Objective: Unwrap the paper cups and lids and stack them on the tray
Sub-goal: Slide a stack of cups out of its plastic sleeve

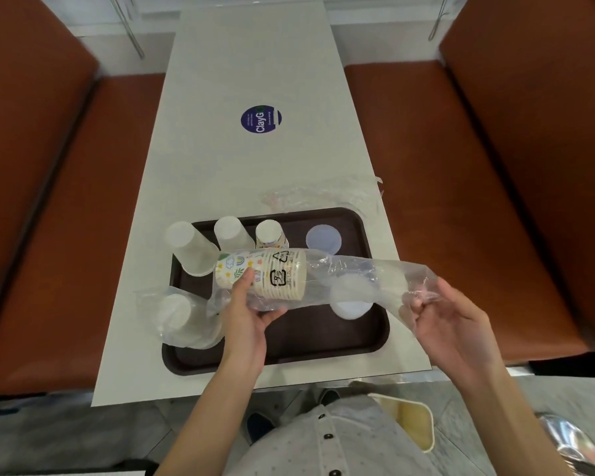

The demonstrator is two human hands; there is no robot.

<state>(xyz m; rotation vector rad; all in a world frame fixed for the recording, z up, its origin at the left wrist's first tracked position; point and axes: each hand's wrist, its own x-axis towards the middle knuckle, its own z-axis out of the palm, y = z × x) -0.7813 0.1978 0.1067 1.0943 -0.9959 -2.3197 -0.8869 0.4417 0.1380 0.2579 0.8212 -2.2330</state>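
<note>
A single head-worn camera looks steeply down, close above the tray (364,341) and table (248,63).

Both forearms reach forward. The left hand (249,305) grips the cup stack (282,274); the right hand (450,314) pinches the plastic sleeve (385,273).

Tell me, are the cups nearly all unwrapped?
Partly. Done: three cup stacks and two lid piles stand bare on the tray, an empty wrapper lies behind it. In hand: the left hand grips a patterned cup stack inside its sleeve, which the right hand pinches. Left: one wrapped bundle at the tray's near-left corner.
</note>
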